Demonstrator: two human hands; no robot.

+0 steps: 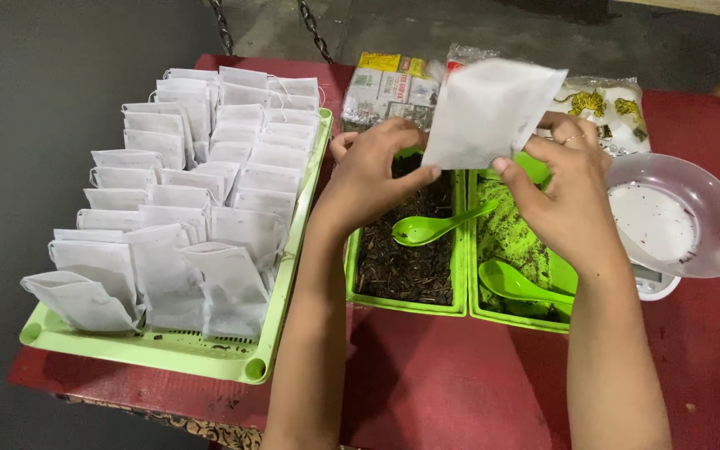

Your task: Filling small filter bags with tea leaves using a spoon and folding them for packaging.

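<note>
1. The red table [460,392] edge is closest to the person. Both arms reach over it. An elbow that slips back could bump the green trays and slide them toward that edge.

2. Next comes the big light-green tray [168,354] on the left, packed with rows of filled white bags [193,192] leaning on each other. If the left arm swings wide, it could knock one bag and the whole row might tip like dominoes.

3. In the middle are two small green bins. The left bin [406,307] holds dark dried leaves with a green spoon [435,227] in it. The right bin [510,312] is nearly bare, with another green spoon [522,285]. A spoon handle sticks up close to the hands, so a wrist could flick it and throw leaves onto the table.

4. Just above the bins, the left hand [368,179] pinches the lower left corner of an empty white bag [493,112], and the right hand [568,196] pinches its lower right edge. The bag is thin and floppy. It could tear if pulled too hard, or slip and drop into the leaves.

5. At the right sits a clear bowl [677,217] on a small scale [656,283], beside the right hand. A bump could tip it.

6. Farthest back lie plastic packets [393,87], well apart from the hands.
</note>
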